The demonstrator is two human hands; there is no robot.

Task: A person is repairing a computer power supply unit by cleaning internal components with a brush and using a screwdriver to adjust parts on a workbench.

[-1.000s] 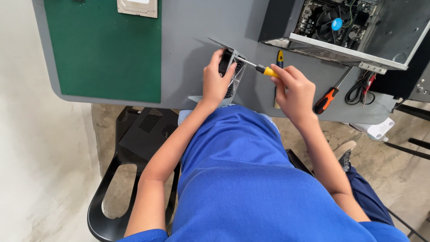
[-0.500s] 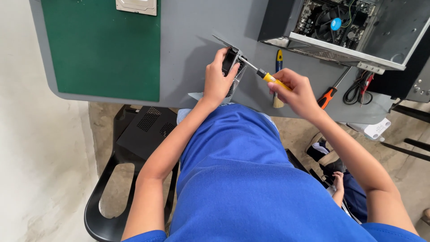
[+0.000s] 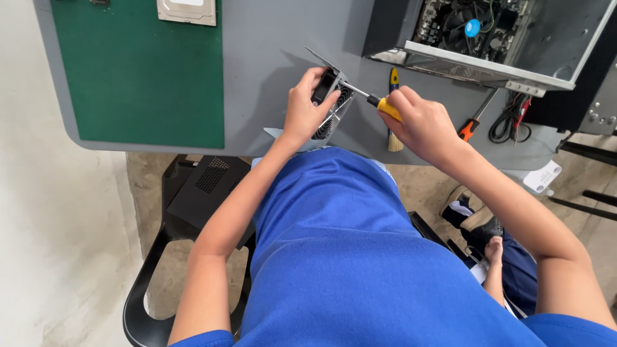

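My left hand (image 3: pixel 303 109) grips a small black fan unit with a wire grille (image 3: pixel 331 109), held tilted at the near edge of the grey table (image 3: pixel 270 58). My right hand (image 3: pixel 421 123) holds a yellow-handled screwdriver (image 3: pixel 380 106), its metal shaft pointing left with the tip against the fan unit's upper edge. Both hands work close together just above the table's front edge.
An open computer case (image 3: pixel 488 38) with a motherboard stands at the back right. A green mat (image 3: pixel 138 71) carries a hard drive (image 3: pixel 187 11) at its far edge. A small brush (image 3: pixel 393 138), an orange-handled screwdriver (image 3: pixel 468 128) and black cables (image 3: pixel 509 122) lie to the right. A black chair (image 3: pixel 186 212) is below.
My right hand with the screwdriver has shifted slightly along the fan unit, and my right elbow has swung outward. My left hand keeps its hold on the fan unit.
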